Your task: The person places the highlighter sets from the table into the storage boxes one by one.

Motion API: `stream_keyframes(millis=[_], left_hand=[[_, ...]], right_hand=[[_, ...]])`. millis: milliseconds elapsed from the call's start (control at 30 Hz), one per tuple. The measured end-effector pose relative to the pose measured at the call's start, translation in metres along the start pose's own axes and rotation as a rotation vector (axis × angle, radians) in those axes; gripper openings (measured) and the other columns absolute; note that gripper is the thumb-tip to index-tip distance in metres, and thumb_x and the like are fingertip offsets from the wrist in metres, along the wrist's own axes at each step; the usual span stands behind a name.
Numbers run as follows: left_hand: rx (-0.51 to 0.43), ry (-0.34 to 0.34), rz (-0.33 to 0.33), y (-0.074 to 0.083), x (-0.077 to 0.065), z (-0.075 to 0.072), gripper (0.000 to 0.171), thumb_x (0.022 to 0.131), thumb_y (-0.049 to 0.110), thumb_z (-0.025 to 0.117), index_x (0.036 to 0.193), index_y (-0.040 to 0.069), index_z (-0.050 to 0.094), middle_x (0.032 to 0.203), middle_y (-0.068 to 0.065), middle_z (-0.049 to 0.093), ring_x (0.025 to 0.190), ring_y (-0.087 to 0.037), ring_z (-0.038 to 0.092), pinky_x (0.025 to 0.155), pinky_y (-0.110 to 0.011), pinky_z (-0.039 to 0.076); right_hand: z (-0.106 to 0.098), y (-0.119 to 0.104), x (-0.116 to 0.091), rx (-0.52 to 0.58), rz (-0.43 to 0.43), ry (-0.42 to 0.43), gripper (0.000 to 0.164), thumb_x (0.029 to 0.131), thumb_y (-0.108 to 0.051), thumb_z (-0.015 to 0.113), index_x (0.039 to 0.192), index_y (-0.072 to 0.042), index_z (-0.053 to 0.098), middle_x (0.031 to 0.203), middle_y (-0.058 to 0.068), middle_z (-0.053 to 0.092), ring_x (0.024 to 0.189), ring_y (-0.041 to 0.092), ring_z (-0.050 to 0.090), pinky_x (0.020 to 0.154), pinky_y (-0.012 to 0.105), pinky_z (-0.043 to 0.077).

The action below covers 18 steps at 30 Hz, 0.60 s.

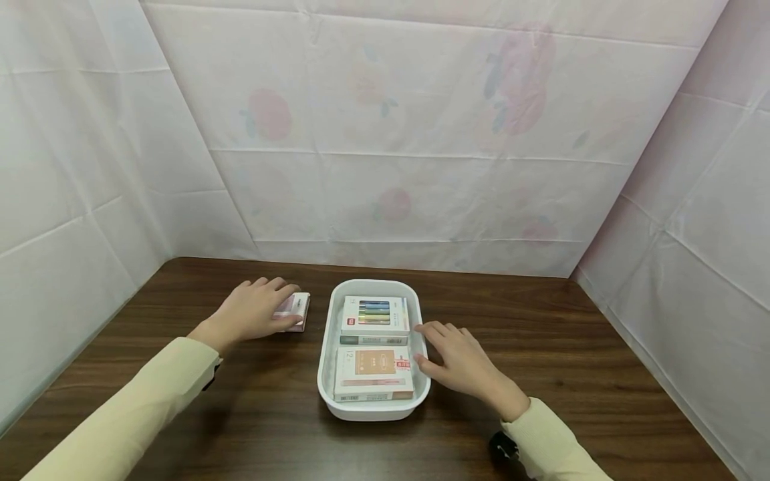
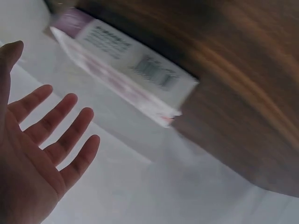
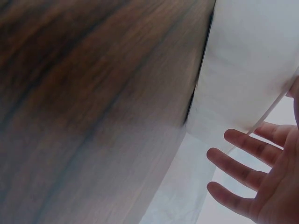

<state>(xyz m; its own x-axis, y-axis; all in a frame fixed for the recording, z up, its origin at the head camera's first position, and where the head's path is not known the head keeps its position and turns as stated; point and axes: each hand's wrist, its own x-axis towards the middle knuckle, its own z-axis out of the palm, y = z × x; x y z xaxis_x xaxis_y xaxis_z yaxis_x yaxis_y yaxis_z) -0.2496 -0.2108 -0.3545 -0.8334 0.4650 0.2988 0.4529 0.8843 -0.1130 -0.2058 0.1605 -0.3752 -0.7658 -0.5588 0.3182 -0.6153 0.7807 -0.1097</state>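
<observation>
My left hand (image 1: 252, 310) hovers over a small white and purple box (image 1: 299, 308) on the table, left of a white tray (image 1: 325, 364). In the left wrist view, its spread fingers (image 2: 63, 149) stand apart from the box (image 2: 135, 70), whose barcode side shows. My right hand (image 1: 466, 361) is at the tray's right rim with fingers loosely extended. The right wrist view shows the tray's outer wall (image 3: 247, 60) beside those fingers; fingertip contact is partly hidden. Inside the tray lie a white box with coloured pens in its window (image 1: 374, 312) and a white and orange box (image 1: 373, 374).
The dark wooden table (image 1: 571, 374) extends around the tray. White cloth with faint fruit prints (image 1: 391, 133) hangs behind it and at both sides. A black wrist strap (image 1: 504, 444) shows at the right sleeve.
</observation>
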Motion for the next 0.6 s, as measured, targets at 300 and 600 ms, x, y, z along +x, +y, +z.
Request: stream_keyframes(millis=[300, 600], left_hand=[[-0.012, -0.033, -0.017, -0.017, -0.007, 0.016, 0.059, 0.078, 0.052, 0.061, 0.122, 0.012, 0.055, 0.111, -0.010, 0.059, 0.096, -0.033, 0.056, 0.075, -0.052, 0.045], [-0.043, -0.025, -0.019, -0.028, -0.012, 0.034, 0.067, 0.075, 0.058, 0.062, 0.124, 0.013, 0.053, 0.114, -0.009, 0.057, 0.099, -0.034, 0.055, 0.076, -0.052, 0.043]], right_hand=[[0.001, 0.000, -0.001, -0.001, 0.001, -0.005, 0.044, 0.086, -0.040, 0.055, 0.123, -0.017, 0.054, 0.121, -0.004, 0.057, 0.104, 0.018, 0.056, 0.079, 0.040, 0.044], [0.001, -0.001, 0.000, -0.005, -0.006, -0.009, 0.044, 0.085, -0.038, 0.056, 0.123, -0.016, 0.055, 0.121, -0.002, 0.057, 0.104, 0.019, 0.056, 0.079, 0.040, 0.044]])
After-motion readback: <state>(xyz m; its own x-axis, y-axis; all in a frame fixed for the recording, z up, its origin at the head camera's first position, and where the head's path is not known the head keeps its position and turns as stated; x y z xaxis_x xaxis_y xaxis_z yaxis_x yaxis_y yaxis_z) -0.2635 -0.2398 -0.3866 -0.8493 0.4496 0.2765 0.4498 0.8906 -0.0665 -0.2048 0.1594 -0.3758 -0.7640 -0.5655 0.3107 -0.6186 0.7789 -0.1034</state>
